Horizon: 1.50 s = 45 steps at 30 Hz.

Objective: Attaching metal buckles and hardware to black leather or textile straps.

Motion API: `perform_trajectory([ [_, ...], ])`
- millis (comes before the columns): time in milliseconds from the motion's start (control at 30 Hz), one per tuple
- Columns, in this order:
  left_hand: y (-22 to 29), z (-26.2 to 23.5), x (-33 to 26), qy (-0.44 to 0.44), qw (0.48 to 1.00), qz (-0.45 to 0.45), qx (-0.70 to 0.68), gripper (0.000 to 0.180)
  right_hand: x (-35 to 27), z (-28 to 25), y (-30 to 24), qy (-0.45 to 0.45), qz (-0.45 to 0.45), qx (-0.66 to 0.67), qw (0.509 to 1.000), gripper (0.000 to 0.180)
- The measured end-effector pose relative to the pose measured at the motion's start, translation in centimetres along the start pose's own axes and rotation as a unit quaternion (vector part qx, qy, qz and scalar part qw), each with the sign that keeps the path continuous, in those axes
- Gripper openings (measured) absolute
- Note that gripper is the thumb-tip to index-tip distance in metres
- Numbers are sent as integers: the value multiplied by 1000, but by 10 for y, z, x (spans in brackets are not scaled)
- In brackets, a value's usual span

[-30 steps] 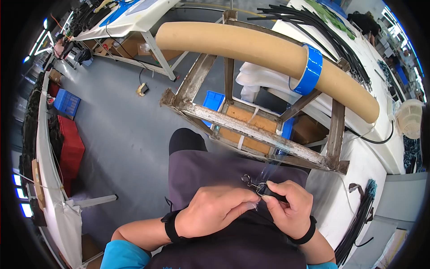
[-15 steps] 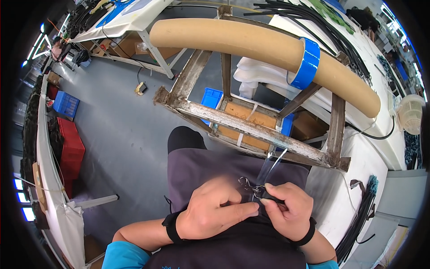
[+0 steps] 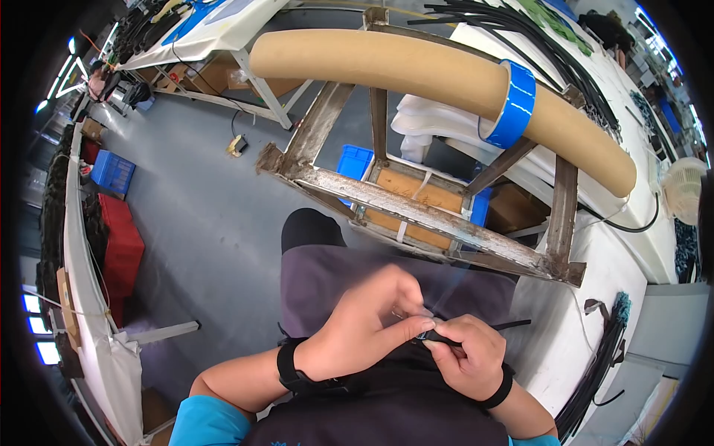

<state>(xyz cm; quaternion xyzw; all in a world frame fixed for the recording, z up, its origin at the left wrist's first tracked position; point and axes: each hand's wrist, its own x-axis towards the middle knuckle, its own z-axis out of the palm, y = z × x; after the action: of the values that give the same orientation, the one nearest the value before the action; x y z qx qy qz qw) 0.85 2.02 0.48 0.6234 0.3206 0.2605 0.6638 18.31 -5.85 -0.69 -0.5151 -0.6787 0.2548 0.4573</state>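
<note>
My right hand (image 3: pixel 472 357) is closed in a pinch on a black cord (image 3: pixel 513 324), whose thin end sticks out past my knuckles to the right. A short dark piece of it shows between my thumb and finger, beside my left fingertips. My left hand (image 3: pixel 364 320) is curled with thumb and fingers pressed together, touching the right one. What sits in that pinch is mostly hidden and partly blurred. A faint clear strip runs up from my hands toward the rusty metal frame (image 3: pixel 431 215). Both hands are above my dark apron (image 3: pixel 320 282).
Across the frame rests a long brown cardboard tube (image 3: pixel 379 56) with a blue tape roll (image 3: pixel 512 104) around it. Bundles of black cords (image 3: pixel 595 364) lie on the white-covered table at right. Blue crates (image 3: pixel 113 173) and red bins (image 3: pixel 123 241) stand at left.
My left hand has risen and curled its fingers inward. The metal swivel clasp that showed between my hands is now covered. The cord's end now juts out to the right.
</note>
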Motion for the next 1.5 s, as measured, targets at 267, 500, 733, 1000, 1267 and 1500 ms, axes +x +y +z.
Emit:
perform_trajectory([
  [267, 2, 7, 2, 24, 987, -107, -116, 32, -2, 4, 1, 23, -12, -39, 999, 28],
  [500, -1, -5, 16, -86, 981, -100, -140, 25, 0, -6, -8, -20, -4, -65, 998, 28],
  [733, 11, -5, 20, -47, 998, 8, 38, 5, 6, -16, -10, -35, 85, 4, 996, 23],
  [1000, 3, -6, 8, -20, 987, 117, 110, 12, 10, -31, 6, -131, 265, 174, 939, 15],
  [1267, 1, -3, 1, -9, 992, -111, -65, 14, 5, -16, -13, -55, 115, 34, 991, 38],
  [1500, 1, -6, 11, -56, 984, -126, -111, 14, -5, -14, -8, -19, 44, -16, 999, 31],
])
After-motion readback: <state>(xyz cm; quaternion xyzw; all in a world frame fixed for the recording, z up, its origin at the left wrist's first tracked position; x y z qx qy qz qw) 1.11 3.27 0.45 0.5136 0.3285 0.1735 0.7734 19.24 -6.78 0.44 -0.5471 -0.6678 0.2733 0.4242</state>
